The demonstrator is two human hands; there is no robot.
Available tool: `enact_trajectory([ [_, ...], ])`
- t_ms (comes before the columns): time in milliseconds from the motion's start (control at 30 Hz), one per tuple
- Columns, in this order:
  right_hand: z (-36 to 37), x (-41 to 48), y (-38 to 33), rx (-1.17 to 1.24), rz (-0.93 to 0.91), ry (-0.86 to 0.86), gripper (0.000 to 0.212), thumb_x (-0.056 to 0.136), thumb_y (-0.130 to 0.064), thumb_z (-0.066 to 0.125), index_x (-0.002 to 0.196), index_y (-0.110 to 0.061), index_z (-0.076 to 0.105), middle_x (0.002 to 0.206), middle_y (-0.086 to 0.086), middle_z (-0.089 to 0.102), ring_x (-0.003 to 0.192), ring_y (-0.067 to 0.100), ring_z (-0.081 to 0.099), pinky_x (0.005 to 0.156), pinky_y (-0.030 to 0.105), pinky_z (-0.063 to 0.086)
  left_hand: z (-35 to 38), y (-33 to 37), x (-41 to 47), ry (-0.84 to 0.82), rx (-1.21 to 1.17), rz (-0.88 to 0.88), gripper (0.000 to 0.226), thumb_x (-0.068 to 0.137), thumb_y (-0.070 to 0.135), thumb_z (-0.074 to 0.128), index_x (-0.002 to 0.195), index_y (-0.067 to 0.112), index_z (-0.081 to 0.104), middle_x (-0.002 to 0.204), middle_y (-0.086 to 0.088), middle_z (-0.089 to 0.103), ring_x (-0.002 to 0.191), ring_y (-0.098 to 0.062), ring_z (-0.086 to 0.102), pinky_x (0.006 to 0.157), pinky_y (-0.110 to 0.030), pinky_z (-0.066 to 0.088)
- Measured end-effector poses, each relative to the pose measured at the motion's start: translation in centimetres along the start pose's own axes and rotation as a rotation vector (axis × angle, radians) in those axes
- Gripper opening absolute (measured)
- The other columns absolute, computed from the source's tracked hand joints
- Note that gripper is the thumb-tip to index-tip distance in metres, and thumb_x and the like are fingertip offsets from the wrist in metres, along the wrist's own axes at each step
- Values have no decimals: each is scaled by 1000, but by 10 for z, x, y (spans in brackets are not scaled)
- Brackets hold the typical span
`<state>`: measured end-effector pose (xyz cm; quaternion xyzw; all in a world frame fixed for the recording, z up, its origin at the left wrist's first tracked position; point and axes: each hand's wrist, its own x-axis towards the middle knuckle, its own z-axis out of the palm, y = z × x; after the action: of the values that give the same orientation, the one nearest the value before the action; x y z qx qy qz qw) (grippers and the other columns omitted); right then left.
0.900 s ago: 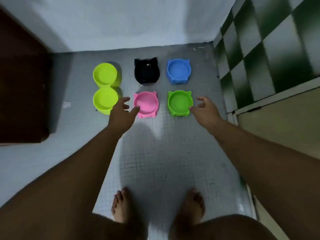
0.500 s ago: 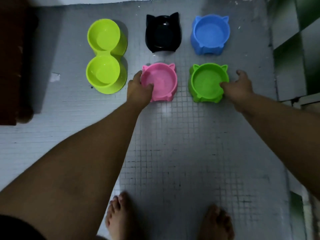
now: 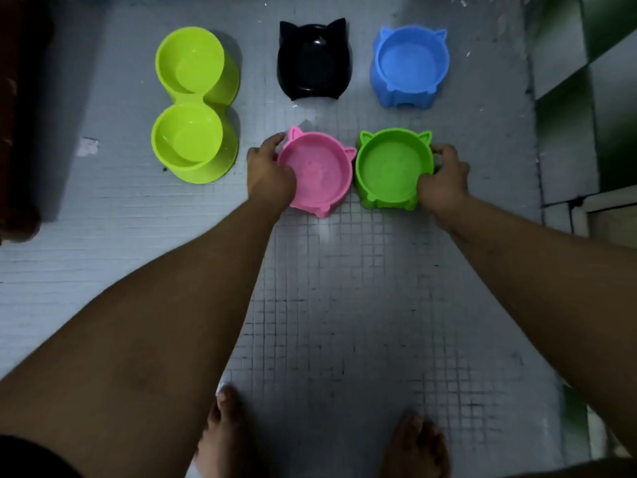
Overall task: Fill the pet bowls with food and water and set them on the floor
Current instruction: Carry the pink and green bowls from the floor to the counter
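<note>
Several empty cat-eared pet bowls sit on the grey tiled floor (image 3: pixel 344 288). My left hand (image 3: pixel 267 170) grips the left rim of the pink bowl (image 3: pixel 319 170), which is tilted and turned. My right hand (image 3: pixel 441 177) grips the right rim of the green bowl (image 3: pixel 389 163), thumb inside the rim. The two bowls nearly touch. Behind them stand a black bowl (image 3: pixel 313 60) and a blue bowl (image 3: pixel 410 63). A lime double bowl (image 3: pixel 193 101) lies to the left.
A dark wooden piece of furniture (image 3: pixel 20 115) stands at the left edge. A green-and-white checkered wall (image 3: pixel 593 81) and a door frame (image 3: pixel 606 201) close the right side. My bare feet (image 3: pixel 224 429) stand on the tiles below the bowls.
Both hands reached the bowls and closed on their rims. The pink and green bowls have come closer together, and the pink one has turned and lifted at its near edge.
</note>
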<state>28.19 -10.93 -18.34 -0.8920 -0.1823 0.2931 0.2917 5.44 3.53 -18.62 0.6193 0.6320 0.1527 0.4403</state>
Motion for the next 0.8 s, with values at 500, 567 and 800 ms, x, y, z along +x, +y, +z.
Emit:
enact_trajectory([
  [500,-58,-48,-48,468,-1,-108,59,97,9,44,151,-14,41,135,13,62,119,35,63,102,56,49,-42,43,-26,-18,-459,54,45,101,12,59,146,13,54,135,-6,60,118,-18,58,85,-30,56],
  [567,-77,-62,-71,548,-22,-102,58,99,7,44,152,-18,40,131,7,62,119,31,62,99,54,52,-60,66,-30,-25,-543,13,48,101,14,59,148,16,51,134,-4,59,119,-24,60,81,-38,58],
  [800,-172,-141,-165,723,-49,-131,55,103,-2,48,152,-26,40,125,-2,59,107,22,60,71,34,57,-156,163,-86,-70,-696,43,35,103,12,54,137,20,60,135,-5,63,116,-30,64,65,-37,55],
])
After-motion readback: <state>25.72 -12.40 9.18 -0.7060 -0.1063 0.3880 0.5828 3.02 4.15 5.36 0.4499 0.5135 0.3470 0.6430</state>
